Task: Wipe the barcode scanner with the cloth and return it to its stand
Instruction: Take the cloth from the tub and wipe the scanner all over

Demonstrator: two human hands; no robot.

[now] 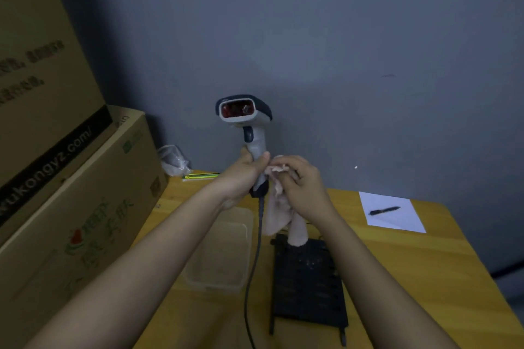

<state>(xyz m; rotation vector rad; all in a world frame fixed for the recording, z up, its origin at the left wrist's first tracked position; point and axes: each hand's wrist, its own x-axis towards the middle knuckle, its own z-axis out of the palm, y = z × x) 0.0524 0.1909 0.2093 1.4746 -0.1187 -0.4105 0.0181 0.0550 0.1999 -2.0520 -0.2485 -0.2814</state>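
Wrapped around the lower handle, the left hand (249, 170) holds the scanner (249, 125) upright above the desk (397, 263), window facing the camera. The right hand (297, 181) is closed on the cloth (276, 212), pressing a bunched part against the handle just beside the left fingers, while the rest hangs loose toward the black stand (306, 286) lying below.

To wipe well, I judge the left grip should stay firm and low so the head and trigger are free for the cloth. The right hand would do best working upward in short strokes, then over the window, with a flat fold rather than a wad. The cord (255, 249) hangs from the handle's base; keeping the cloth's tail clear of it should avoid a snag.
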